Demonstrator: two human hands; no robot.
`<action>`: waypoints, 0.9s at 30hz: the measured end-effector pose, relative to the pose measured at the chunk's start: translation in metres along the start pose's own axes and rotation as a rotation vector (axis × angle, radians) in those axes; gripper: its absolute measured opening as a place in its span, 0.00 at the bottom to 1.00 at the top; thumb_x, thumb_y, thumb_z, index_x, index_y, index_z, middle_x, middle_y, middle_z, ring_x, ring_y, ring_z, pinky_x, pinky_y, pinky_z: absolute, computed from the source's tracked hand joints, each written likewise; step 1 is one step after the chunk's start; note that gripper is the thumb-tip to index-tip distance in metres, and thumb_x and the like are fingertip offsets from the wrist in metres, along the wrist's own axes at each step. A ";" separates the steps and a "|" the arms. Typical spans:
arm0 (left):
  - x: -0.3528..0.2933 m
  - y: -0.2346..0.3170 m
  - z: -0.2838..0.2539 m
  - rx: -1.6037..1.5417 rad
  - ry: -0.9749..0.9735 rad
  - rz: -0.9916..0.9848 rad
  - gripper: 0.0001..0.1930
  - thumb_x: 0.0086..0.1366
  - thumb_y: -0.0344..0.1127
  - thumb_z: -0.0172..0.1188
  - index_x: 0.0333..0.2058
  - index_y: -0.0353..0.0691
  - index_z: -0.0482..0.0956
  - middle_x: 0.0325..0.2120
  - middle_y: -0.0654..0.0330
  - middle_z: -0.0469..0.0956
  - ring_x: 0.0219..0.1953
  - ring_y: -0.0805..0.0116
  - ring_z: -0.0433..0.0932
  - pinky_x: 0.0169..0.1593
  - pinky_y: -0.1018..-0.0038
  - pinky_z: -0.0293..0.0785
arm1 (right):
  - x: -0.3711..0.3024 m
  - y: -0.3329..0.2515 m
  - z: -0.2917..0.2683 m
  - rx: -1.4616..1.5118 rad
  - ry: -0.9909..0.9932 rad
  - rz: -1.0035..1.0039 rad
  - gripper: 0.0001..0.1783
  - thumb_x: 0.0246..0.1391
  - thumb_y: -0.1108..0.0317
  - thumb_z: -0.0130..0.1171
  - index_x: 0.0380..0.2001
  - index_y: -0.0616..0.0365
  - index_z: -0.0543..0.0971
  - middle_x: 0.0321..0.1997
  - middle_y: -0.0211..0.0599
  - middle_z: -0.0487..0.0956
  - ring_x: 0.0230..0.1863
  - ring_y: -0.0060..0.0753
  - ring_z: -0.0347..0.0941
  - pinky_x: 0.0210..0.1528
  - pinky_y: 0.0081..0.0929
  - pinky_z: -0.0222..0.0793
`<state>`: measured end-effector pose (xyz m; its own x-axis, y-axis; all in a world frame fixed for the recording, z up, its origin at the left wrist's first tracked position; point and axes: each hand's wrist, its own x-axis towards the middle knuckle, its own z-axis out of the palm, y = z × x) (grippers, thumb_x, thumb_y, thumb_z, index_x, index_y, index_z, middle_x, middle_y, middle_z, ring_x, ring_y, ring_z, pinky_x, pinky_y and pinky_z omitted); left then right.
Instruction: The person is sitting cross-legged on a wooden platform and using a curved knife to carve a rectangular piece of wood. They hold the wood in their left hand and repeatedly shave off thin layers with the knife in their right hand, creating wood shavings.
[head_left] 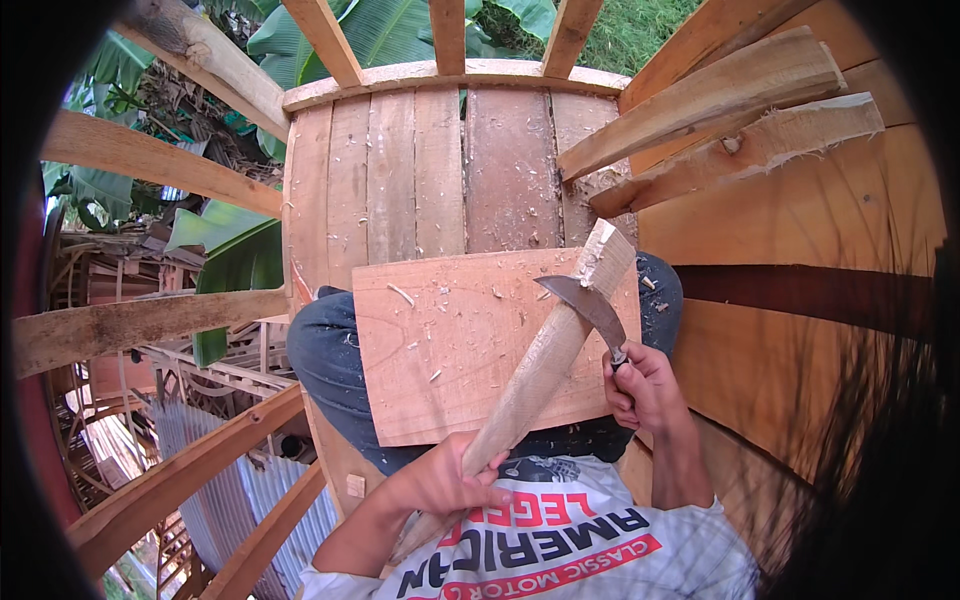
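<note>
A long, pale wooden stick (527, 385) slants from my body up to the right, with a squared, rough-cut far end. My left hand (452, 476) is wrapped round its lower part, close to my shirt. In my right hand (641, 388) is a knife (592, 306) with a curved, hooked blade, its dark handle mostly covered by my fingers. The blade lies across the stick just below the squared end. Beneath them a flat wooden board (450, 345) rests on my crossed legs, with several wood shavings scattered over it.
I sit on a plank floor (395, 180) strewn with shavings. Two rough wood pieces (740, 150) lean at the far right, beside a wooden plank wall (780, 350). Railing slats (150, 325) stand along the left and far sides, with banana leaves (240, 250) and corrugated metal sheets (215, 480) beyond.
</note>
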<state>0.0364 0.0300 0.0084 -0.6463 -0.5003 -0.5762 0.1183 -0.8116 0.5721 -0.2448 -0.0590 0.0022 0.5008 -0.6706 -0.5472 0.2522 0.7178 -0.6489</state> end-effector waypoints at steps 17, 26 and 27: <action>-0.004 0.003 0.023 -0.281 -0.182 -0.115 0.18 0.52 0.25 0.68 0.30 0.44 0.63 0.17 0.73 0.63 0.17 0.85 0.61 0.23 0.86 0.62 | -0.003 0.015 0.010 -0.417 0.537 -0.629 0.13 0.61 0.60 0.54 0.31 0.57 0.66 0.14 0.25 0.65 0.10 0.13 0.57 0.11 0.14 0.53; -0.007 0.004 0.011 -0.054 -0.094 0.003 0.21 0.53 0.31 0.70 0.37 0.38 0.65 0.22 0.73 0.62 0.23 0.83 0.61 0.26 0.83 0.60 | -0.013 -0.001 0.008 -0.124 0.062 -0.034 0.06 0.61 0.70 0.52 0.37 0.62 0.70 0.15 0.24 0.65 0.10 0.12 0.57 0.11 0.14 0.53; -0.007 0.005 0.009 -0.028 -0.110 -0.015 0.21 0.52 0.31 0.70 0.38 0.38 0.65 0.23 0.72 0.62 0.24 0.83 0.61 0.27 0.83 0.60 | -0.013 0.000 0.012 -0.091 0.069 -0.071 0.06 0.60 0.70 0.52 0.36 0.62 0.71 0.15 0.24 0.65 0.10 0.12 0.57 0.11 0.14 0.52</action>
<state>0.0344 0.0327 0.0206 -0.7265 -0.4536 -0.5162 0.1284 -0.8275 0.5466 -0.2417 -0.0478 0.0154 0.4255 -0.7328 -0.5309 0.2071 0.6500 -0.7312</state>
